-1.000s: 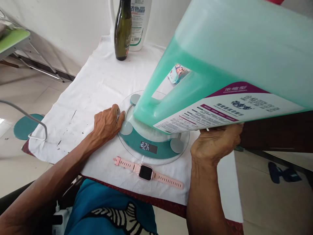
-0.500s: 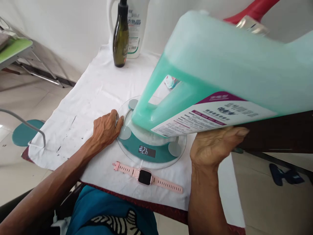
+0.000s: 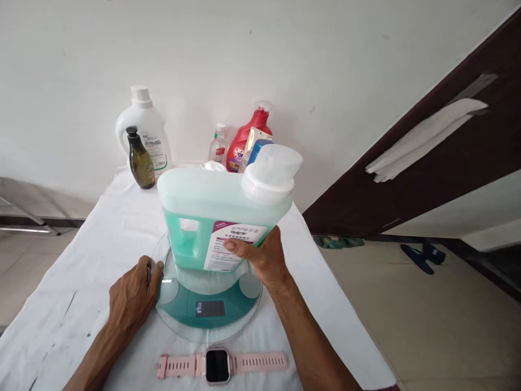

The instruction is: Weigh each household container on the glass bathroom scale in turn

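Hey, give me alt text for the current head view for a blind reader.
A person's right hand holds a jug of green liquid on or just over a glass scale, the left hand at the scale's edge. A pink watch lies in front on white cloth; a white bottle, a dark green bottle and a red bottle stand behind.

We face plain off-white wall [image 3: 211,54], few small specks on it. Dark skirting [image 3: 73,222] along its foot at left, thin metal legs [image 3: 30,214] before it. At right, we see big dark-brown panel [image 3: 350,209], slanting in view; long white cloth [image 3: 423,141] against it. Pale tiled floor [image 3: 407,326]; dark blue slippers [image 3: 417,259], green footwear [image 3: 337,243] nearby. Counter [image 3: 325,304] under white tablecloth [image 3: 101,233], dark streaks at left. Light soft.
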Demonstrator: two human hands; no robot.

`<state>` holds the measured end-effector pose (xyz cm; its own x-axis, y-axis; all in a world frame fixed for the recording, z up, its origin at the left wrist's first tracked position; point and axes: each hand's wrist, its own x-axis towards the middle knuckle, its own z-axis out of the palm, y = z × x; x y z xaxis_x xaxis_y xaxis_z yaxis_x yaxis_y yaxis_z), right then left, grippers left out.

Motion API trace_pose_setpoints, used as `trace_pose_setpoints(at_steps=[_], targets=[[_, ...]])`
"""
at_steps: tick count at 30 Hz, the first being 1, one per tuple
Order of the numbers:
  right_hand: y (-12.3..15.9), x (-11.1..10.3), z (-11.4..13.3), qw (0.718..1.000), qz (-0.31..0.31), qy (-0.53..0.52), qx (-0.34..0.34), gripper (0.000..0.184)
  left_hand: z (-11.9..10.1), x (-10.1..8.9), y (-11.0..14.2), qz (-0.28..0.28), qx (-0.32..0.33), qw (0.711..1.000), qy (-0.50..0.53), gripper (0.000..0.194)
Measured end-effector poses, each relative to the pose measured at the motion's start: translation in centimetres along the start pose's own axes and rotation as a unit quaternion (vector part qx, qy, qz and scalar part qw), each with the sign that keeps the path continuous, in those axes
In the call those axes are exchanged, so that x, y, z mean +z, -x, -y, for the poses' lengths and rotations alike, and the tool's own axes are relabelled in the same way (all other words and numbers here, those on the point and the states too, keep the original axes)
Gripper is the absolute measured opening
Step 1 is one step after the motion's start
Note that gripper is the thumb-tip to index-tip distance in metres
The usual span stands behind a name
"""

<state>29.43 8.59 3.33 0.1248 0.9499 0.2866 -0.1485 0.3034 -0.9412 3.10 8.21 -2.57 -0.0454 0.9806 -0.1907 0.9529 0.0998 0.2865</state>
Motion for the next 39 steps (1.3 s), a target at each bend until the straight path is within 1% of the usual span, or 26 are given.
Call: trace_pose_setpoints(at_steps=[2, 4, 7, 9, 12, 14, 16, 18, 21, 23, 26, 29, 32, 36, 39], targets=[[0.0, 0.3, 0.2, 1.000, -0.009, -0.007, -0.002, 0.055, 0.1, 0.1, -0.1, 0.013, -0.016, 1.000, -0.006, 0.034], [0.0, 0.6, 0.2, 1.000, -0.021, -0.013, -0.001, 0.056, 0.2, 0.1, -0.2, 0.025, -0.023, 0.999, -0.007, 0.037], [0.0, 0.6, 0.2, 0.999, -0.047, -0.020, 0.001, 0.048, 0.2, -0.1, -0.3, 0.034, -0.023, 0.999, -0.005, 0.039], [0.0, 0.0, 0.2, 0.997, -0.080, -0.022, -0.002, 0.046, 0.1, -0.1, -0.3, 0.040, -0.019, 0.999, -0.006, 0.038], [-0.1, -1.9, 0.2, 0.985, -0.170, -0.011, -0.038, 0.044, 0.0, -0.1, -0.1, 0.048, -0.019, 0.999, -0.005, 0.036], [-0.4, -3.6, 0.5, 0.965, -0.248, 0.016, -0.084, 0.045, 0.0, 0.1, 0.0, 0.042, -0.015, 0.999, -0.007, 0.034], [-0.9, -5.3, 0.9, 0.939, -0.316, 0.047, -0.128, 0.048, 0.0, 0.2, 0.0, 0.035, -0.011, 0.999, -0.011, 0.032], [-1.4, -6.9, 1.3, 0.918, -0.359, 0.071, -0.150, 0.051, -0.1, 0.3, -0.1, 0.032, -0.014, 0.999, -0.015, 0.032], [-1.7, -9.1, 1.6, 0.900, -0.397, 0.102, -0.151, 0.054, -0.2, 0.2, -0.1, 0.036, -0.022, 0.999, -0.014, 0.032], [-1.9, -10.4, 1.2, 0.891, -0.410, 0.121, -0.151, 0.056, -0.3, 0.2, -0.1, 0.040, -0.026, 0.999, -0.013, 0.032], [-2.0, -12.2, -0.1, 0.886, -0.415, 0.142, -0.154, 0.057, -0.3, 0.2, -0.1, 0.035, -0.025, 0.999, -0.018, 0.031], [-2.2, -13.2, -1.5, 0.885, -0.415, 0.144, -0.151, 0.057, -0.3, 0.4, -0.3, 0.035, -0.027, 0.999, -0.021, 0.032], [-2.6, -13.1, -2.6, 0.886, -0.412, 0.135, -0.163, 0.058, -0.2, 0.5, -0.4, 0.035, -0.027, 0.999, -0.014, 0.033], [-4.1, -12.1, -3.4, 0.893, -0.386, 0.136, -0.185, 0.063, -0.2, 0.6, -0.2, 0.034, -0.029, 0.999, -0.018, 0.031], [-5.1, -11.6, -3.9, 0.897, -0.374, 0.144, -0.184, 0.061, -0.2, 0.5, 0.0, 0.031, -0.033, 0.999, -0.014, 0.029]])
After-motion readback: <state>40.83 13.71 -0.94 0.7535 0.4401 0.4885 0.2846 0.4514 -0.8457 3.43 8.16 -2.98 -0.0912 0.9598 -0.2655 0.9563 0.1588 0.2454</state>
